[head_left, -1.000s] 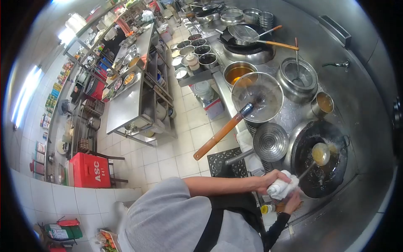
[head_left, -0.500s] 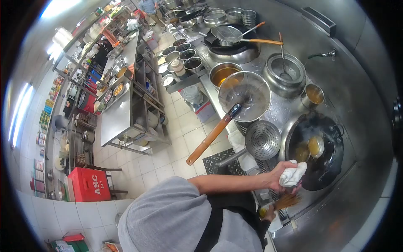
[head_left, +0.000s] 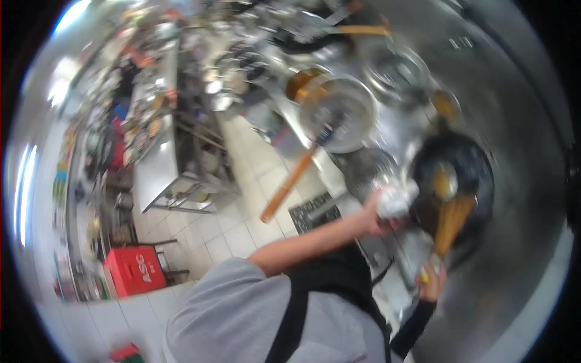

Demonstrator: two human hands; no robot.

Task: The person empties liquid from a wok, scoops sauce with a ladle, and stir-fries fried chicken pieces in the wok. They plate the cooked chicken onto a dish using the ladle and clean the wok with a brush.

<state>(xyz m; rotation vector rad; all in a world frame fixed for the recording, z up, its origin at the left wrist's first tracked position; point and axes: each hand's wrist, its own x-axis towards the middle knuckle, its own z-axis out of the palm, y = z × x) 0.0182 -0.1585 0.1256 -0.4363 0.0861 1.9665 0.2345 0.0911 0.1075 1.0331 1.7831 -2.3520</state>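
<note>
My left hand (head_left: 376, 213) is closed around a folded white cloth (head_left: 396, 199) at the near rim of the black wok (head_left: 478, 160). Whether a wok handle lies beneath the cloth is hidden. In my right hand (head_left: 431, 281) is a bamboo wok brush (head_left: 454, 221), its bristles spread over the near right part of the wok. Something yellow shows at the brush's grip. Inside the wok is a round golden patch (head_left: 445, 183), too blurred to identify.
A large strainer with a wooden handle (head_left: 287, 187) lies over the counter edge, beside a blurred perforated skimmer (head_left: 366, 169). A pot of amber liquid (head_left: 302, 85) and a lidless round pot (head_left: 399, 72) stand farther along. A red box (head_left: 136, 272) sits behind on the floor side.
My right hand has raised the wok brush from beside the stove to over the wok. My left hand with the cloth has shifted up and left in view. The whole view is blurred by motion.
</note>
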